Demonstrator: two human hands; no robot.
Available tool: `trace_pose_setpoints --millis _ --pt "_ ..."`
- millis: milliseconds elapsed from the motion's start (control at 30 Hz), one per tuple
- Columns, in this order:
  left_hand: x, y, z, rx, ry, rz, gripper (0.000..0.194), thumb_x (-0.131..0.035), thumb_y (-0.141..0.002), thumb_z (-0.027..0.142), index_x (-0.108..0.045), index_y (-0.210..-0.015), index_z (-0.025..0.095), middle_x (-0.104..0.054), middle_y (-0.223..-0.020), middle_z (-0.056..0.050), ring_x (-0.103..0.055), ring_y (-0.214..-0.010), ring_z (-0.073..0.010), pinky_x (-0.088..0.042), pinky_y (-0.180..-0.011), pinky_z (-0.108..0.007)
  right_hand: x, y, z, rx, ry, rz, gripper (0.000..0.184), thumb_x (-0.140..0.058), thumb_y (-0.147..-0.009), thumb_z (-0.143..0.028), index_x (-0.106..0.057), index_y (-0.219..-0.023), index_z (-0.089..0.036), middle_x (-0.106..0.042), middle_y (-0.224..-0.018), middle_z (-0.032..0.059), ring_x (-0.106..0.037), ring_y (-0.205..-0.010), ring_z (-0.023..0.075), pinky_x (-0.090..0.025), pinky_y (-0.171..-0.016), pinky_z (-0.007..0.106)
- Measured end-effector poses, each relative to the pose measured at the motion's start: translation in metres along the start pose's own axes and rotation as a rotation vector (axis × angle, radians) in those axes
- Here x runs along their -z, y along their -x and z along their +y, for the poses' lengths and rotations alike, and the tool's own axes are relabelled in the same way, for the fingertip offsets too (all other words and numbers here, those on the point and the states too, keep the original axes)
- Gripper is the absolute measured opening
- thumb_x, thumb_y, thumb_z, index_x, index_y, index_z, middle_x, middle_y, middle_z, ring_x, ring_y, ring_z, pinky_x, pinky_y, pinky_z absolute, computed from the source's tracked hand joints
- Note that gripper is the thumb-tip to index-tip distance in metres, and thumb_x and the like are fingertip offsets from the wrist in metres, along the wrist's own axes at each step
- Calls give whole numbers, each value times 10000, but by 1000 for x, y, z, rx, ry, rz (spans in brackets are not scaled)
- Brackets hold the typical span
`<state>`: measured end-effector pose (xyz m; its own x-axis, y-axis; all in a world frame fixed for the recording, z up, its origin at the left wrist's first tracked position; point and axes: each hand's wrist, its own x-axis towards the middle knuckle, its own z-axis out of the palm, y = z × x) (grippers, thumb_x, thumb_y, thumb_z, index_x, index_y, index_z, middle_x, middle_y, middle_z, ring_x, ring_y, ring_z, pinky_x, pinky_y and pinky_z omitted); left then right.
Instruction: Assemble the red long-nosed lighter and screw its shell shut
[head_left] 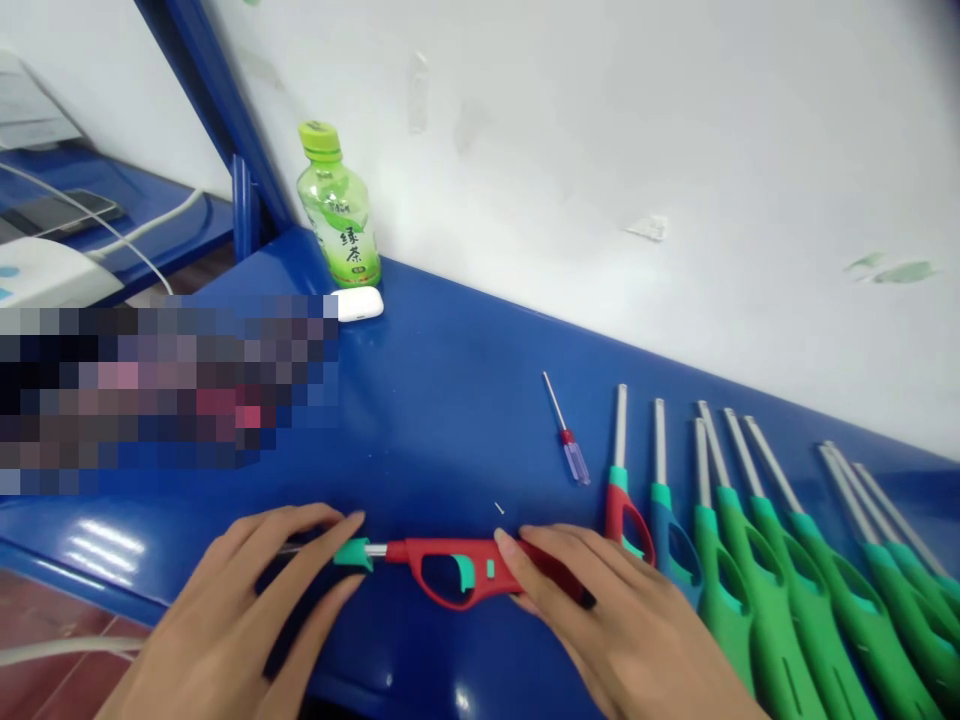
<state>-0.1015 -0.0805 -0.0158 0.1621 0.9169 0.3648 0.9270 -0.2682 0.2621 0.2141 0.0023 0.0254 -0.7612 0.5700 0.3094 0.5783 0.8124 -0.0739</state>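
A red gas lighter [504, 575] with a teal trigger lies level just above or on the blue table, pointing left. My right hand [622, 620] is closed around its handle end, the thumb on the red body. My left hand [247, 600] pinches a teal collar [352, 555] on the metal tube, a little apart from the red body. The tube's far end is hidden behind my left fingers. Just above the lighter lies a tiny screw [499, 508]. Farther up is a screwdriver [574, 460] with a clear purple handle.
On the right, several green lighters [780, 600] lie in a row beside a blue lighter [679, 540] and another red lighter [616, 505]. A green tea bottle [345, 225] stands by the wall, with a white case [360, 304] before it. Pixelation hides an area at left.
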Motion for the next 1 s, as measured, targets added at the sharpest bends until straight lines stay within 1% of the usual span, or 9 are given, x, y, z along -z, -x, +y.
trace_pose_setpoints --millis 133,267,333,400,467,600,700,833,1000 --pt "-4 3 -5 -52 24 -93 356 -460 -1080 271 -627 -1385 347 -666 -1347 -15 -607 -1230 -243 -494 -1061 -455 -2 1 -2 21 7 -23 419 -360 -1118 -145 -672 -1397 -164 -783 -1136 114 -779 -980 269 -682 -764 394" --pt "-10 0 -1 -90 15 -104 404 -423 -1089 270 -576 -1457 343 -663 -1369 -29 -599 -1241 -257 -466 -1053 -477 -5 2 -2 41 16 -48 404 -448 -1117 -181 -562 -1492 -80 -739 -1150 179 -760 -1005 314 -678 -770 451" --pt "-10 0 1 -111 -2 -148 422 -431 -1089 270 -547 -1488 342 -669 -1376 -22 -607 -1241 -247 -452 -1066 -477 -6 4 -2 20 -6 -72 414 -438 -1126 -182 -524 -1515 -69 -716 -1175 188 -758 -1015 282 -673 -827 422" --pt "-10 0 2 -139 -11 -168 438 -442 -1090 271 -518 -1517 335 -669 -1394 -16 -612 -1244 -232 -442 -1077 -465 -4 6 -1 -20 -64 -128 409 -382 -1148 -202 -520 -1519 -97 -696 -1235 177 -760 -1018 220 -660 -883 343" --pt "-9 -1 2 -178 -11 -179 479 -437 -1087 244 -473 -1560 313 -653 -1445 -21 -603 -1290 -226 -438 -1104 -459 0 7 0 -41 -114 -183 434 -329 -1167 -269 -514 -1534 -130 -688 -1305 160 -756 -1088 204 -653 -915 295" --pt "-8 -7 6 -235 12 -101 554 -434 -1060 132 -435 -1595 277 -685 -1435 -30 -637 -1297 -206 -470 -1117 -427 11 4 1 -24 -174 -203 486 -283 -1169 -331 -503 -1574 -175 -732 -1324 109 -731 -1202 232 -649 -976 320" --pt "-7 -11 10 -306 -44 -54 567 -404 -1053 93 -449 -1589 274 -715 -1402 -15 -679 -1254 -193 -490 -1119 -412 17 0 -2 -86 -220 -177 448 -334 -1150 -268 -582 -1519 -213 -761 -1280 82 -763 -1122 204 -657 -923 249" --pt "-2 -9 17 -333 -129 -115 619 -373 -1016 46 -427 -1602 238 -669 -1477 -24 -669 -1310 -239 -522 -1134 -460 18 -1 -5 -160 -199 -108 389 -449 -1104 -235 -685 -1412 -266 -784 -1227 53 -790 -1045 215 -681 -833 239" --pt "10 -11 23 -378 -148 -128 583 -419 -1058 237 -363 -1637 201 -662 -1482 -46 -686 -1291 -285 -573 -1096 -499 12 8 -6 -206 -204 -71 388 -502 -1087 -290 -689 -1426 -322 -794 -1189 43 -799 -988 236 -697 -772 275"
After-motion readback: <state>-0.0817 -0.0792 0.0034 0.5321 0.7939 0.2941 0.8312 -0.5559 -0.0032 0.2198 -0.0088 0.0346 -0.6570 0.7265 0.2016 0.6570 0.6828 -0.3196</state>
